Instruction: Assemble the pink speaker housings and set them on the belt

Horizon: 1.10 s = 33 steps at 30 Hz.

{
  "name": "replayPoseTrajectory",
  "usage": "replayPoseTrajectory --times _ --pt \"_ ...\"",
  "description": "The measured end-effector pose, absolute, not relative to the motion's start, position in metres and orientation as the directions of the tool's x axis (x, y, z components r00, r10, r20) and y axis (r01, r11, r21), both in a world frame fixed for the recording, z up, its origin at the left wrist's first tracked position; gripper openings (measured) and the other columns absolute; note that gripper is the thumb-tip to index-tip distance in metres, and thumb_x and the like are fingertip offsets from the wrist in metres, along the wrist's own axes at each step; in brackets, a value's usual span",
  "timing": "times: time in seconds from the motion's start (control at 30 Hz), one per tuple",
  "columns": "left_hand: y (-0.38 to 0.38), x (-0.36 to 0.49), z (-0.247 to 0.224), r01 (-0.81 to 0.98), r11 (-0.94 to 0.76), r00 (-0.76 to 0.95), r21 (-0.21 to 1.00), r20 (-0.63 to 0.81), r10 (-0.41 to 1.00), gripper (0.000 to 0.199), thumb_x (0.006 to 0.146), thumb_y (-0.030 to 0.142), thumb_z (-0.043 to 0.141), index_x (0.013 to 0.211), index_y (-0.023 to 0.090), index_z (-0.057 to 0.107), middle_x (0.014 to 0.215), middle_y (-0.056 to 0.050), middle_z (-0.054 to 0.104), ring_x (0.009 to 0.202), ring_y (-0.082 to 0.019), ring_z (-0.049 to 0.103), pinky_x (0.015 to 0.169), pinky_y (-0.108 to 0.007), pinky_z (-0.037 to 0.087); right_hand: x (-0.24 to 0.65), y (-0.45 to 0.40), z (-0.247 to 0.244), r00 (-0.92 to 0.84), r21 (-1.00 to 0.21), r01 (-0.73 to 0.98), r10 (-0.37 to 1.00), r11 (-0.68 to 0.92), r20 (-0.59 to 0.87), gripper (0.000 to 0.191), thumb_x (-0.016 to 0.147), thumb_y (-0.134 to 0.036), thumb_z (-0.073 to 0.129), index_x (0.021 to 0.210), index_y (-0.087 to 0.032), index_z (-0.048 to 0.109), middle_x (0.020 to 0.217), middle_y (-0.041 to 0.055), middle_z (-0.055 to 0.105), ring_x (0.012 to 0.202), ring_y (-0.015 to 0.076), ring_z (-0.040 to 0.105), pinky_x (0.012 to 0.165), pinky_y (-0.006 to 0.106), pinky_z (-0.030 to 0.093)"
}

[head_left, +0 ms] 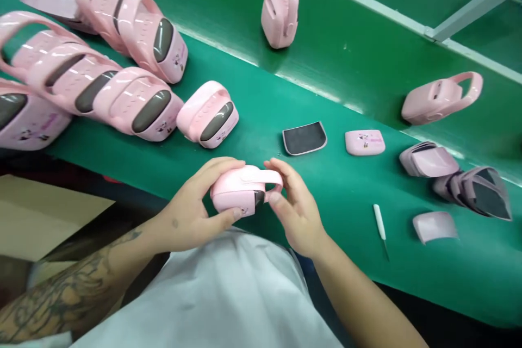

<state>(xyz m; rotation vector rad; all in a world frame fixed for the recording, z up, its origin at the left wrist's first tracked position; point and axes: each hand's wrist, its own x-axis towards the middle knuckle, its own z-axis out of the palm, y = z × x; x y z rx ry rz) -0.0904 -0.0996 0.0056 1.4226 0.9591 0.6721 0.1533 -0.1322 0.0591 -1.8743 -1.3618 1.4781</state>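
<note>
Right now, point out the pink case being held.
The pink case in the left hand, with its handle at the right hand. Neither hand touches any of the others.

Pink case (236,187) in left hand (199,201), green table (334,196)

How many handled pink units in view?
10: held unit in left hand; single unit beyond it; at left, back pair, middle trio and edge unit; rear unit near centre; far right unit. Others may be hidden at left.
</note>
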Motion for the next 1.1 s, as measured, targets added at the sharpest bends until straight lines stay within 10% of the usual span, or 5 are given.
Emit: replayPoseTrajectory --times 0.2,0.43,0.67,1.1 --pt "-0.118 -0.094 -0.017 -0.124 0.215 0.361 0.969 -0.158 0.919 0.067 0.089 0.039 0.087 0.150 0.021 0.067 0.146 -0.014 0.069 0.130 -0.029 0.069 0.109 -0.034 0.059 0.146 -0.148 0.052 -0.130 -0.716 0.652 0.893 -0.250 -0.431 0.102 0.091 -0.068 0.080 0.170 -0.017 0.039 0.165 0.0161 0.055 0.151 0.0226 0.064 0.123 0.040 0.064" --pt "-0.121 -0.072 -0.019 -0.680 0.460 0.358 0.571 -0.290 0.888 0.057 0.087 0.052 0.079 0.136 0.022 0.069 0.126 -0.013 0.073 0.098 -0.026 0.074 0.081 -0.037 0.064 0.116 -0.144 0.076 -0.107 -0.674 0.738 0.991 0.021 -0.086 0.096 0.091 -0.063 0.082 0.166 -0.018 0.040 0.150 0.0151 0.063 0.139 0.0193 0.068 0.111 0.032 0.068" --pt "-0.093 -0.049 -0.003 -0.395 0.226 0.067 0.891 -0.218 0.974 0.085 0.108 0.085 0.039 0.109 0.015 0.087 0.116 -0.017 0.082 0.111 -0.032 0.077 0.097 -0.043 0.061 0.108 -0.140 0.084 -0.150 -0.578 0.797 0.984 0.176 0.092 0.077 0.094 -0.041 0.082 0.158 -0.018 0.048 0.135 0.0147 0.067 0.126 0.0211 0.068 0.106 0.039 0.066" --pt "-0.099 -0.007 -0.011 -0.397 0.244 0.000 0.885 -0.266 0.964 0.086 0.107 0.084 0.042 0.075 0.017 0.083 0.085 -0.015 0.080 0.083 -0.027 0.076 0.077 -0.040 0.057 0.131 -0.168 0.054 -0.201 -0.558 0.792 0.969 0.246 0.141 0.062 0.096 -0.033 0.079 0.145 -0.014 0.048 0.145 0.0195 0.062 0.142 0.0250 0.062 0.120 0.049 0.064"
